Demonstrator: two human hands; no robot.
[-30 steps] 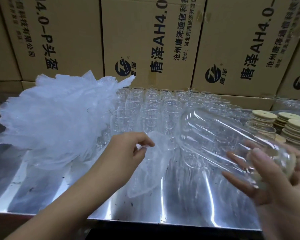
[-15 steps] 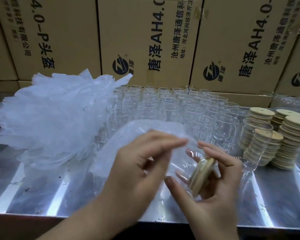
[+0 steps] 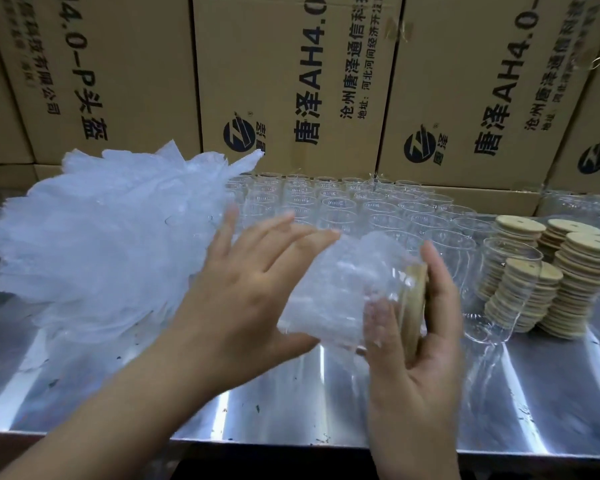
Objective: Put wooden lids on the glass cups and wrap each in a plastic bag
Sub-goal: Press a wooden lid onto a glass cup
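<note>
The bag [image 3: 371, 247] is over your cup [image 3: 340, 296] now, held sideways above the counter's [image 3: 291, 410] front edge. Your left hand [image 3: 257, 292] lays straight, spread fingers on the plastic, and your right hand [image 3: 426, 348] curls its fingers round the lid [image 3: 413, 306]. This wrap looks nearly done.

A glass cup [image 3: 340, 292] lies on its side above the tabletop [image 3: 291, 414], held between both hands, with a thin plastic bag [image 3: 368, 251] crumpled over it. The left hand [image 3: 257, 292] has its fingers spread flat against the bagged cup. The right hand [image 3: 420, 362] clasps the end that bears the wooden lid [image 3: 413, 306], thumb showing through the plastic. A heap of bags [image 3: 101, 244] lies to the left, rows of empty cups [image 3: 347, 206] stand behind, and stacks of lids [image 3: 575, 282] stand to the right. Cardboard boxes [image 3: 291, 81] form the back wall.
</note>
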